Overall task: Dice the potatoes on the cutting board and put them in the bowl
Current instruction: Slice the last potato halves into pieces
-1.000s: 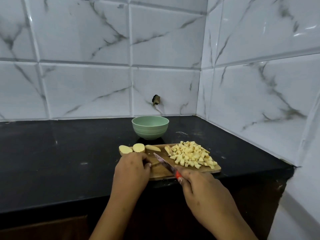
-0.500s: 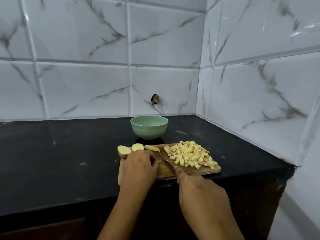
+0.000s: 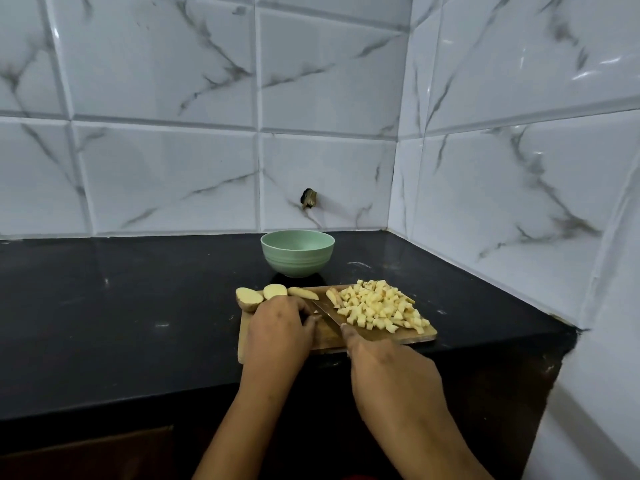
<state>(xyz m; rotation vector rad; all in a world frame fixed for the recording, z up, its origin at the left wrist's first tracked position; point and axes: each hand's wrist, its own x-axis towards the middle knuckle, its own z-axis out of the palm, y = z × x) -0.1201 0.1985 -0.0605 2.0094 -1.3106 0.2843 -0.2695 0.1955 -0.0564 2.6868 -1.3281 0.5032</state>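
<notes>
Diced potatoes [image 3: 377,306] reach cutting board [image 3: 410,336] right edge; knife [image 3: 328,315] alongside.

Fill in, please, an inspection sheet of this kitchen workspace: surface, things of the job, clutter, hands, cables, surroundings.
Surface: black countertop; wooden cutting board near its front edge.
Job's things: diced potato pile on the board's right side; uncut potato pieces at its far left; green bowl behind the board, no potato seen inside; knife, blade on the board between the hands.
Clutter: nothing seen.
Hands: left hand rests on the board, what is under it is hidden; right hand grips the knife, handle hidden.
Cables: nothing seen.
Surroundings: white tiled walls meeting in a corner; dark hole in the tile behind the bowl.
</notes>
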